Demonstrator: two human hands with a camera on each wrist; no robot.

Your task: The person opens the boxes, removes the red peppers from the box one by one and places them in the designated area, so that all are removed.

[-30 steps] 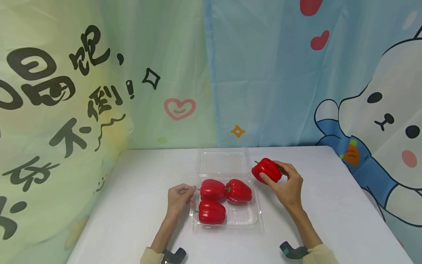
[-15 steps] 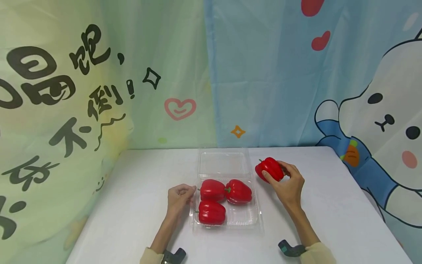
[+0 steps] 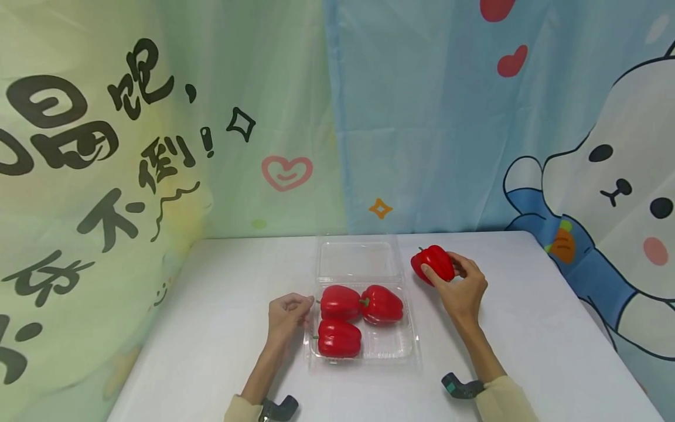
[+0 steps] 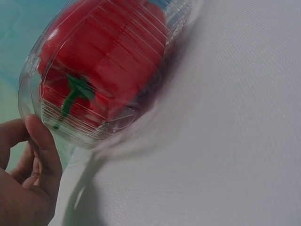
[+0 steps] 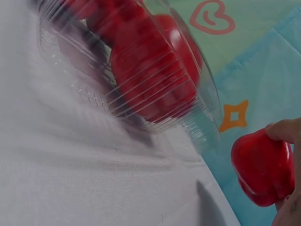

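Head view, right hand [image 3: 461,288] fingers clamped on red pepper [image 3: 433,264], beside clear tray [image 3: 387,347], left hand [image 3: 285,313] fingers curled, empty

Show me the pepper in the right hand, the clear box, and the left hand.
held pepper [image 3: 433,262], head view, on its red body
clear box [image 3: 387,349], head view, on its bare floor
left hand [image 3: 283,315], head view, on its back

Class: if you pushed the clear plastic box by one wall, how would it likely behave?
The box looks thin-walled, so it would probably flex. Three peppers weigh it down, so it likely slides rather than tips. The left hand at its edge may steady it.
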